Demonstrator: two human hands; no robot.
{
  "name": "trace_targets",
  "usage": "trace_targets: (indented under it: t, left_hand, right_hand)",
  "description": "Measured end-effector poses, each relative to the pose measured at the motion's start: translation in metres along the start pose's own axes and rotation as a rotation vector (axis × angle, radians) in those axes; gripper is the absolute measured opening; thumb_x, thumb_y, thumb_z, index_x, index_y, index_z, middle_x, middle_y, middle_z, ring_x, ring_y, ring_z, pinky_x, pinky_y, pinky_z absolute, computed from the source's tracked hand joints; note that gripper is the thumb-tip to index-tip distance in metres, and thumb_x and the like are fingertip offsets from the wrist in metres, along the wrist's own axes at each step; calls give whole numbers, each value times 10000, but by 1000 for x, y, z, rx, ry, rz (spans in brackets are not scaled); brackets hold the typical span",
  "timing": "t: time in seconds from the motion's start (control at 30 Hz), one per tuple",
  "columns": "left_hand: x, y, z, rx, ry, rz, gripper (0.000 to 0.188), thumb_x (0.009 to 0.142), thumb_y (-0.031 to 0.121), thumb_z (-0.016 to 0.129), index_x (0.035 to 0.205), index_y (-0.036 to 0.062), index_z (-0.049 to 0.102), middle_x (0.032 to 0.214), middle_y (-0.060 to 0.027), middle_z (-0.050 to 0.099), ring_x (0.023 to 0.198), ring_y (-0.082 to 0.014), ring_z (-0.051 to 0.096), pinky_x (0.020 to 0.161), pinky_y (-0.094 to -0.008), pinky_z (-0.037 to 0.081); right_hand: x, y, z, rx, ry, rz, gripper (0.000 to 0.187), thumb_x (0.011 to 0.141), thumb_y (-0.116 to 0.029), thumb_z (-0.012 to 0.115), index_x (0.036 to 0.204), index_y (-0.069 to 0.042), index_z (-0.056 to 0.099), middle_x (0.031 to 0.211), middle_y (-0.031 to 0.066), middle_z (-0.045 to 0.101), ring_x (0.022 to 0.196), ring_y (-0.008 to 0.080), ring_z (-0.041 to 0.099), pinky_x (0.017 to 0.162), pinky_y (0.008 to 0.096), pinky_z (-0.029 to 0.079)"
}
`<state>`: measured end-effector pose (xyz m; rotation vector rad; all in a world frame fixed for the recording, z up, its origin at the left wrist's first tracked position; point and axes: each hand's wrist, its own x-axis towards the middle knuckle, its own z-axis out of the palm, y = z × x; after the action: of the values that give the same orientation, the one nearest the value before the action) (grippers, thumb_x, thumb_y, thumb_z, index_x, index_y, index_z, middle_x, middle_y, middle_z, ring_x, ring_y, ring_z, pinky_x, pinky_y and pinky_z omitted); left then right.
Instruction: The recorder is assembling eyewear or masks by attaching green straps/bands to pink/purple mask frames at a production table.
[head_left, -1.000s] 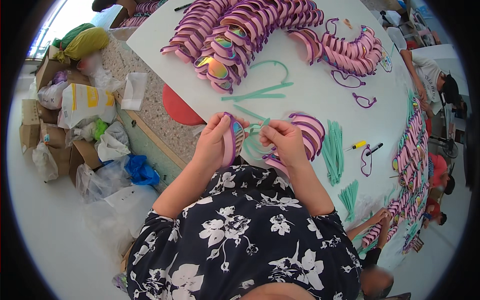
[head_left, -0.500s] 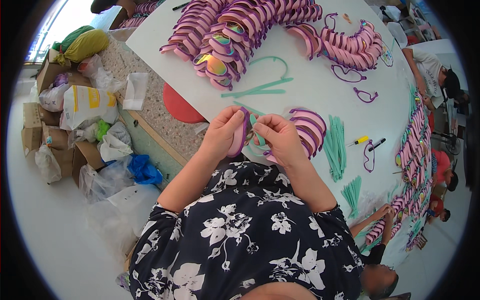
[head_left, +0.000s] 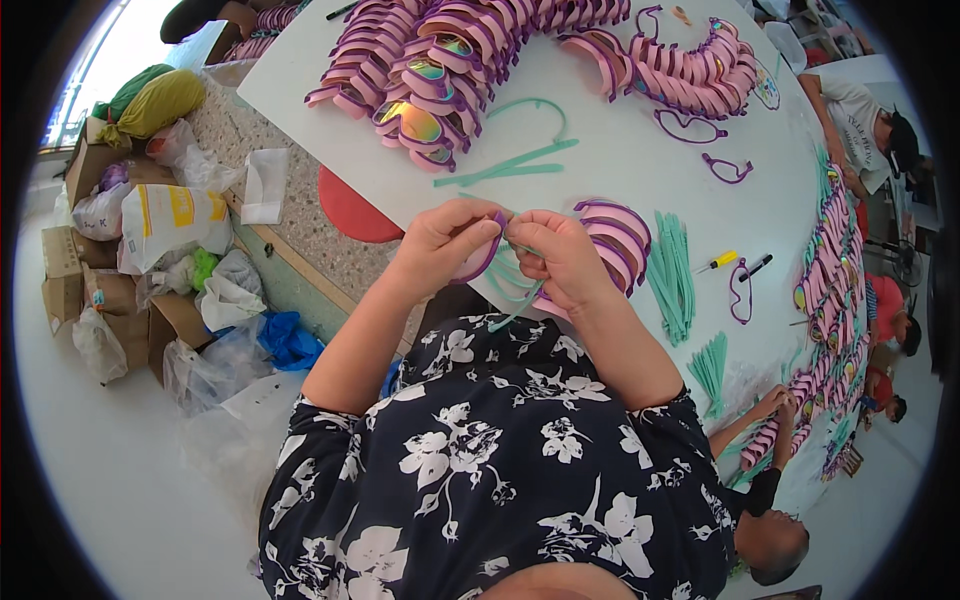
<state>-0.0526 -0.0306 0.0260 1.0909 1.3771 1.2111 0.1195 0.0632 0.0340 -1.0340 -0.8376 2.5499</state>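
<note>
My left hand (head_left: pixel 446 246) grips a pair of pink goggles (head_left: pixel 477 264) with a purple rim, held upright over the table's near edge. My right hand (head_left: pixel 556 252) pinches a mint-green strap (head_left: pixel 520 312) against the side of that rim, and the strap's loose length hangs in a curve below the fingers. The fingertips of both hands almost meet, so the spot where strap and rim join is hidden. Just right of my right hand stands a row of nested pink-and-purple goggles (head_left: pixel 618 240).
A bundle of green straps (head_left: pixel 672 278), a smaller bundle (head_left: pixel 709 372), a yellow-handled screwdriver (head_left: pixel 718 262) and purple frames (head_left: pixel 741 292) lie to the right. Long goggle rows (head_left: pixel 440 75) fill the far side. Co-workers sit at right. Bags and boxes (head_left: pixel 170 220) crowd the left floor.
My hands have come closer together, and the right fingers now pinch right at the rim. The goggles have turned more edge-on, and the strap hangs lower. The view has shifted slightly.
</note>
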Motion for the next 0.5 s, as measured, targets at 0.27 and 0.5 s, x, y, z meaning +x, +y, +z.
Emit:
trace_targets:
  t: [0.27,0.5]
  left_hand:
    - [1,9,10,232,30,115,175,868,24,611,1031,-15,661,998,-111,676,908,-186,631,821,-293,484]
    - [-1,20,38,-17,88,-52,187,939,33,503,1070,-24,624,1068,-77,657,975,-132,583,888,-264,434]
  right_hand:
    - [-2,19,-7,80,31,-15,97,862,-135,641,856,-44,608,656,-49,480,493,32,357,440,198,254]
    - [-21,17,-17,27,6,-161,124,861,-141,663,789,-54,611,620,-48,466,468,37,351,425,209,240]
